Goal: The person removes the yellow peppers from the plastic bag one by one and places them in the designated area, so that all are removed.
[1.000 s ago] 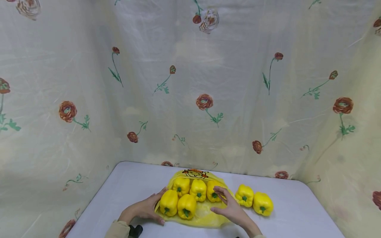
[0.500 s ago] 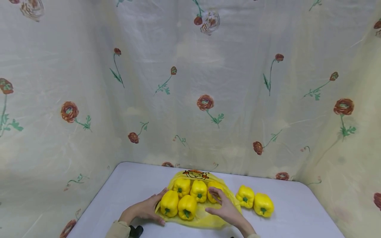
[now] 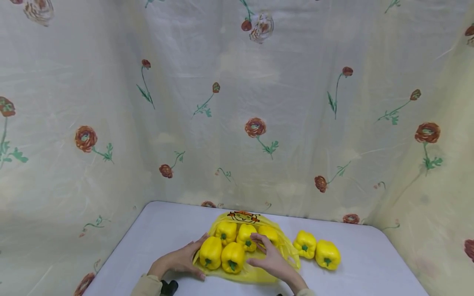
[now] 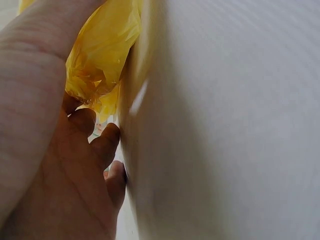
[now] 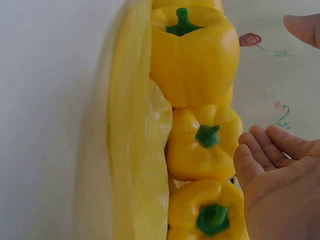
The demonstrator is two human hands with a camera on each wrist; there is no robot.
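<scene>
A yellow plastic bag (image 3: 259,274) with a printed cartoon face lies mouth-forward on the table. Several yellow bell peppers sit in it, including one at the front left (image 3: 210,251) and another beside it (image 3: 233,257). My left hand (image 3: 179,260) rests at the bag's left edge, thumb near and fingers on the far side; the left wrist view shows loosely bent fingers against the crumpled bag (image 4: 102,50). Above the bag's right half, my right hand (image 3: 272,261) is held with thumb and fingers apart and nothing between them. Peppers (image 5: 197,60) stand beside its fingers in the right wrist view.
Two more yellow bell peppers, one (image 3: 305,243) touching the other (image 3: 327,255), stand on the white table (image 3: 355,267) right of the bag. A flower-patterned curtain (image 3: 289,164) encloses the table's back and sides.
My right hand has moved left over the bag, away from the back right pepper, which shows more fully. The left hand and the peppers keep their places.
</scene>
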